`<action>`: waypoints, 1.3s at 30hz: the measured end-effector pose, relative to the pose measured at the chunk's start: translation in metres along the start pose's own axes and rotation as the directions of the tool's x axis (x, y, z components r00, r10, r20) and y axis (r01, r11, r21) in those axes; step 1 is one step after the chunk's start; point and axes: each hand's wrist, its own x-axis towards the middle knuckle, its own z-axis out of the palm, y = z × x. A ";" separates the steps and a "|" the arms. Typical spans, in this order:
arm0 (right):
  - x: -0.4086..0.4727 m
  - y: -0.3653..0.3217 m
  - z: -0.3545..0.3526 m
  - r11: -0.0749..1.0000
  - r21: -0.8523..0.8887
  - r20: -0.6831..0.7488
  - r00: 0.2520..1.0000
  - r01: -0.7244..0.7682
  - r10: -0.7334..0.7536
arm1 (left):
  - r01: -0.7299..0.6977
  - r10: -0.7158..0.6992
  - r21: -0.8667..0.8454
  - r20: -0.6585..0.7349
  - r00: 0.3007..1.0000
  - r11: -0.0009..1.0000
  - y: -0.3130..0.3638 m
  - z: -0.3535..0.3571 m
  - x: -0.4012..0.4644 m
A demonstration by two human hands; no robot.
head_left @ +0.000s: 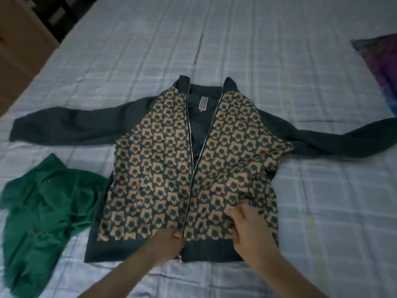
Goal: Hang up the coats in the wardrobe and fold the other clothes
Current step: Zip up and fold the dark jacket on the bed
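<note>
A dark bomber jacket (163,160) with a tan patterned front lies face up on the bed, sleeves spread to both sides, zipper open down to the hem. My left hand (166,246) pinches the left front panel at the bottom of the zipper, near the hem. My right hand (247,229) presses and gathers the patterned cloth of the right front panel just above the hem band. A crumpled green shirt (47,209) lies left of the jacket, touching its lower left edge.
The bed is covered by a pale blue checked sheet (236,44). A purple and blue pillow (380,67) sits at the right edge. Brown furniture (19,39) stands beyond the bed's upper left corner.
</note>
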 end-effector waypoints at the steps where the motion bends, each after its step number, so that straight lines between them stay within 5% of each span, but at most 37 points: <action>1: -0.010 0.011 0.006 0.998 -0.047 0.026 0.999 -0.029 0.030 | -0.040 0.042 0.117 -0.018 0.999 0.992 0.000 -0.004 0.003; 4: -0.031 0.037 0.021 0.991 -0.130 0.095 0.994 -0.037 0.050 | -0.129 0.262 0.557 -0.165 0.951 0.820 0.019 -0.015 0.007; 6: -0.037 0.046 0.026 0.985 -0.165 0.105 0.992 -0.053 0.071 | -0.254 0.535 0.690 -0.225 0.815 0.678 0.030 -0.014 0.014; 9: -0.038 0.049 0.025 0.979 -0.189 0.116 0.988 -0.074 0.097 | -0.515 0.817 0.758 -0.042 0.576 0.402 0.041 -0.015 0.041; 11: -0.042 0.060 0.022 0.982 -0.158 0.136 0.982 -0.108 0.130 | -0.522 0.780 0.781 0.072 0.621 0.343 0.044 -0.020 0.062; 13: -0.045 0.075 0.017 0.985 -0.117 0.199 0.969 -0.123 0.145 | -0.467 0.662 0.794 0.112 0.742 0.389 0.043 -0.024 0.075; 15: -0.042 0.080 0.008 0.985 -0.083 0.293 0.941 -0.149 0.167 | -0.426 0.613 0.818 0.118 0.781 0.385 0.042 -0.024 0.079; 19: -0.015 0.068 -0.016 0.982 -0.117 0.399 0.899 -0.147 0.182 | -0.426 0.747 0.844 0.046 0.663 0.326 0.051 -0.032 0.078; 23: 0.029 0.035 -0.054 0.986 -0.112 0.400 0.903 -0.120 0.155 | -0.517 0.788 0.754 -0.001 0.615 0.405 0.075 -0.054 0.083; 26: 0.077 0.006 -0.087 0.996 0.046 0.154 0.986 -0.074 0.067 | -0.536 0.813 0.717 -0.073 0.578 0.445 0.101 -0.071 0.090; 30: 0.157 -0.014 -0.120 0.985 0.157 -0.087 0.992 -0.073 0.087 | -0.568 0.885 0.694 -0.231 0.405 0.442 0.129 -0.116 0.127; 36: 0.288 -0.005 -0.141 0.967 0.219 -0.329 0.923 -0.132 0.200 | -0.466 0.864 0.729 -0.408 0.294 0.502 0.161 -0.218 0.207; 39: 0.354 0.012 -0.162 0.949 0.261 -0.468 0.836 -0.178 0.286 | -0.427 0.727 0.600 -0.637 0.256 0.677 0.181 -0.267 0.237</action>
